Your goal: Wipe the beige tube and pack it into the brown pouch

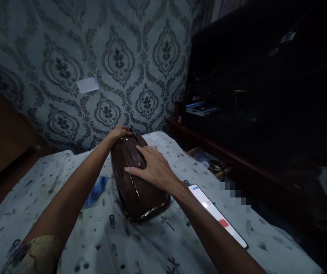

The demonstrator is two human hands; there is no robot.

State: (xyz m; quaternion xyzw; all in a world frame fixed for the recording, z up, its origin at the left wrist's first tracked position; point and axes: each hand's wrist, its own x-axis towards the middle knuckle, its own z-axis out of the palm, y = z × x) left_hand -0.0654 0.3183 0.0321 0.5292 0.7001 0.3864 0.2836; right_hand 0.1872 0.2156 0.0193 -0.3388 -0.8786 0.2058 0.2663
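A dark brown leather handbag (136,190) with gold zips stands on the bed. My left hand (119,133) curls over the bag's far top end, fingers closed on it. My right hand (153,167) lies flat on the bag's near side, fingers stretched toward the zip and strap. A blue cloth (96,190) lies on the sheet just left of the bag, partly behind my left forearm.
A lit phone (217,213) lies on the patterned white sheet (140,243) right of my right forearm, near the bed's edge. A dark wooden cabinet (237,156) with a television stands at right. Patterned wallpaper with a white switch plate (87,85) is behind.
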